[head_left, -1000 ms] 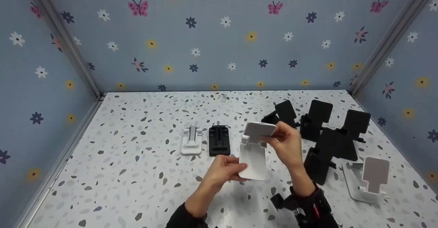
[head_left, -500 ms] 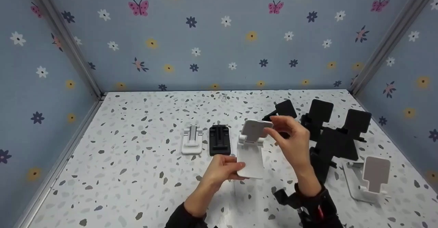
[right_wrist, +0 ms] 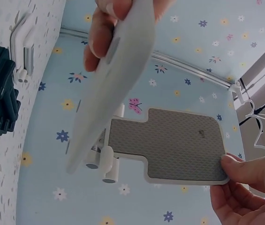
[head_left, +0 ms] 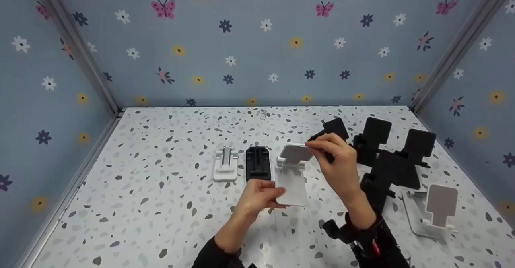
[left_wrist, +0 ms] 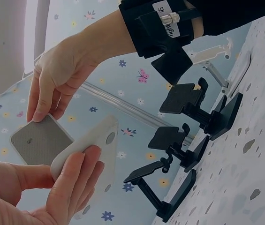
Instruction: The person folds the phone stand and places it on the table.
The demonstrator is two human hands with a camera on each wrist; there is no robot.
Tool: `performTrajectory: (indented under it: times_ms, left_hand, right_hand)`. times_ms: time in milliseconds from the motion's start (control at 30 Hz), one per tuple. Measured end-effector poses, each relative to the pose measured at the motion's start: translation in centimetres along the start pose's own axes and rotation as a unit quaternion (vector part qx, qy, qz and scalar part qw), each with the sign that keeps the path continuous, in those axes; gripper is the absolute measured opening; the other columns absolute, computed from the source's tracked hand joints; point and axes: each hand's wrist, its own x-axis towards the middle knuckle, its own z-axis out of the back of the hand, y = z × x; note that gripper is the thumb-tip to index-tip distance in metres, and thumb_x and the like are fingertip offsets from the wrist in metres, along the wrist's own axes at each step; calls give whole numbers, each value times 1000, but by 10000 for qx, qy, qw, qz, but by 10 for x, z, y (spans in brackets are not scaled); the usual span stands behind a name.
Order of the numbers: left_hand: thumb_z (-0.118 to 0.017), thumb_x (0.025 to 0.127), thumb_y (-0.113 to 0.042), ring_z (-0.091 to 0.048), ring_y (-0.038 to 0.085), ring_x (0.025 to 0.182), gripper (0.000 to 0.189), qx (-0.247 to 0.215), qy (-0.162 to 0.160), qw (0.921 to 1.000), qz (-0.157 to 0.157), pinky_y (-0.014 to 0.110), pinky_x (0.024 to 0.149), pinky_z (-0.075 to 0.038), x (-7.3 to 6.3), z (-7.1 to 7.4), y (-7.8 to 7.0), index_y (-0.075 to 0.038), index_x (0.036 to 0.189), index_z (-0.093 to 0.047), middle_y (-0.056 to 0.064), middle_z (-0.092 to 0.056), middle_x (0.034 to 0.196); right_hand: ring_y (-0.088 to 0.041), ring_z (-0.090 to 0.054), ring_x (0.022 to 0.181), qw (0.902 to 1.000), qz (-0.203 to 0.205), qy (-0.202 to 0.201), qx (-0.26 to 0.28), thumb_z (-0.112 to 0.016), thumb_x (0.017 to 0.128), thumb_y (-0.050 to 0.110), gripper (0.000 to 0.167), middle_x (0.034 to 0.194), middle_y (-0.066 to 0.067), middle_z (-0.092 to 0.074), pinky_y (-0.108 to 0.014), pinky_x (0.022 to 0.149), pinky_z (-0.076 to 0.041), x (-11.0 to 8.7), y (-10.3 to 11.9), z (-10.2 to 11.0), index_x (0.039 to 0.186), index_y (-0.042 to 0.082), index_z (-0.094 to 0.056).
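A white folding phone stand (head_left: 291, 185) is held up over the table between both hands. My left hand (head_left: 257, 197) grips the lower end of its flat base, thumb on the near face and fingers behind. With thumb and fingertips, my right hand (head_left: 338, 163) pinches the outer edge of the hinged plate, whose grey textured pad (right_wrist: 184, 145) faces the right wrist camera. The plate stands tilted from the base. Just left of the held stand, a folded black phone stand (head_left: 258, 165) lies on the table, and a folded white phone stand (head_left: 225, 165) lies left of that.
Several unfolded black phone stands (head_left: 377, 131) stand close together at the right of the speckled table (head_left: 141, 203). In front of them, near the right edge, is an unfolded white phone stand (head_left: 441, 205). Blue flowered panels (head_left: 257, 38) wall the table at the back and sides.
Both hands have shifted a little left with the white phone stand. My right hand loosened from the plate, then pinched its top edge, and the plate now leans further back.
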Motion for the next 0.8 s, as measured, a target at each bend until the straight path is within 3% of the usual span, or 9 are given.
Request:
performTrajectory:
  times_ms: [267, 533, 800]
  left_hand:
    - [-55, 81, 5, -63, 33, 78, 28, 1, -114, 9999, -30, 34, 66, -55, 1, 4, -1, 23, 102, -51, 29, -60, 93]
    - [-55, 81, 4, -63, 34, 78, 31, -15, -224, 9995, -222, 33, 67, -55, 2, 10, -6, 23, 105, -49, 32, -57, 98]
    - [-50, 85, 5, -62, 35, 81, 30, 32, -274, 9994, -231, 33, 69, -55, 1, 13, -10, 23, 109, -47, 33, -56, 101]
  right_hand:
    - [-14, -53, 68, 9992, 260, -177, 248, -68, 69, -12, 19, 79, -5, -59, -14, 57, -43, -15, 4, -5, 82, 2, -70]
    - [-16, -54, 67, 9953, 886, 106, 386, -71, 63, -15, 24, 79, -7, -58, -15, 57, -47, -31, 12, -13, 82, 1, -70]
    - [-17, -56, 71, 9930, 1018, 338, 484, -72, 61, -15, 26, 78, -6, -59, -16, 64, -50, -45, 13, -17, 81, 1, -70]
